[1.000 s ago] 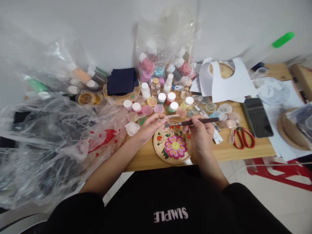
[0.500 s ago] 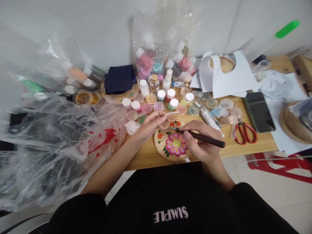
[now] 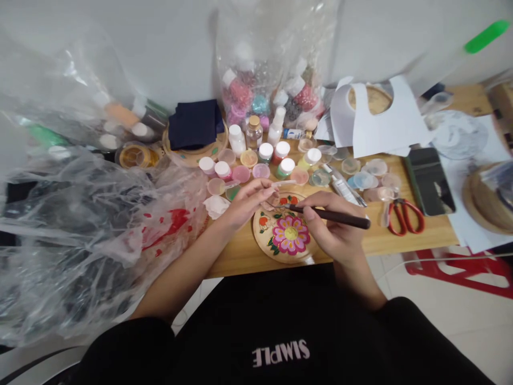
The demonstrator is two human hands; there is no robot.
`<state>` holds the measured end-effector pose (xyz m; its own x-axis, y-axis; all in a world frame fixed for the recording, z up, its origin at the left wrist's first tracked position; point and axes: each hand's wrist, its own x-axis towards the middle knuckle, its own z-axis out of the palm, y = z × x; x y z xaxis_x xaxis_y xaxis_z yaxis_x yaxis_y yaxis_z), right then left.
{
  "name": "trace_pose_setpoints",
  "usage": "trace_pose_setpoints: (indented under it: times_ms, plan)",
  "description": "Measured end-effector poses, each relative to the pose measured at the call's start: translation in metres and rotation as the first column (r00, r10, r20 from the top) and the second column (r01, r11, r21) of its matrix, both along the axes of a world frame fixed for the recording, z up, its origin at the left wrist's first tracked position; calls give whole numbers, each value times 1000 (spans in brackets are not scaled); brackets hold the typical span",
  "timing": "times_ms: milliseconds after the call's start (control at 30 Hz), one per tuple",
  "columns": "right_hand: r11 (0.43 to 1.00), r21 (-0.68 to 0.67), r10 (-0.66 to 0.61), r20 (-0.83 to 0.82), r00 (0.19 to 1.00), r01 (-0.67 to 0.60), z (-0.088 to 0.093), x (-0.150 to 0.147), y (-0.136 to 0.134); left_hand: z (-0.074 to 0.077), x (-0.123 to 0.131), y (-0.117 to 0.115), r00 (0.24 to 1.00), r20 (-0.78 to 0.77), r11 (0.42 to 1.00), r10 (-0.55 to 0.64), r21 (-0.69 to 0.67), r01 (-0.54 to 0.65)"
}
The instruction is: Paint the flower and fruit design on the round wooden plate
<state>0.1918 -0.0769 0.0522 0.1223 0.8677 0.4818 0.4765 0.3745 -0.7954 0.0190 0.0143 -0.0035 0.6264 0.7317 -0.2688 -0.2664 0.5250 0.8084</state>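
Observation:
A round wooden disc with a painted pink flower, green leaves and orange shapes lies on the table under my hands. My left hand is closed on a small clear cup above the disc's upper left, and a pale translucent stick juts out beside its fingertips. Gripped in my right hand is a dark-handled tool. Its thin metal tip points left, at the cup; whether they touch is too small to tell.
Small jars and open cups crowd behind the disc. Red-handled pliers, a phone and tubes lie right. Crumpled plastic covers the left; dark cloths sit behind.
The tool tip and my right fingers have shifted slightly, with the tip a little higher over the cup. The view has moved slightly. Both hands keep their holds.

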Motion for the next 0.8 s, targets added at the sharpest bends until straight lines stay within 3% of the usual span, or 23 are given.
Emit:
trace_pose_setpoints:
  times_ms: [567, 800]
  plan:
    - [999, -27, 23, 0, 1000, -23, -2, -5, 6, -1, 0, 1, 1000, -9, 1000, -7, 11, 8]
    - [1000, -7, -29, 9, 1000, 29, -3, -4, 6, 3, 1, 1, 1000, 6, 1000, 12, -7, -12]
